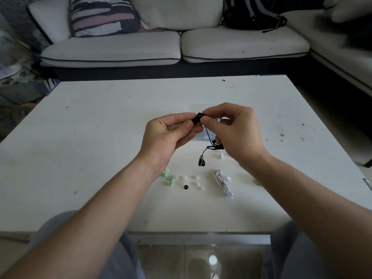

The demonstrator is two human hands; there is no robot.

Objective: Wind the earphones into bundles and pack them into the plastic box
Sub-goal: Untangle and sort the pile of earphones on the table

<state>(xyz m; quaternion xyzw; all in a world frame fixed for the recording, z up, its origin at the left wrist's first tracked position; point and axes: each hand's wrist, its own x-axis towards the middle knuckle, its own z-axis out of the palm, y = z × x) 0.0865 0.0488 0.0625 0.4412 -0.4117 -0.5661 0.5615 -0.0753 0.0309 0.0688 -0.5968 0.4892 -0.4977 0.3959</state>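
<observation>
Striped cushion (104, 16) on white sofa (110, 51); black backpack (253, 15).

A white table (100, 137) stands before a pale sofa (241, 45) bearing a striped cushion (102, 15) and black backpack (251, 15).

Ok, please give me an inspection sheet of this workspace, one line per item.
surface: white table, small dark marks.
job's things: black earphones held up in both hands; white earphones bundled on the table; clear plastic box mostly hidden behind the hands.
clutter: loose ear tips, green, white, one black.
grippers: left hand and right hand pinch one black earbud.
cables: black cable hangs below the right hand.
surroundings: sofa, cushions, black backpack.
</observation>
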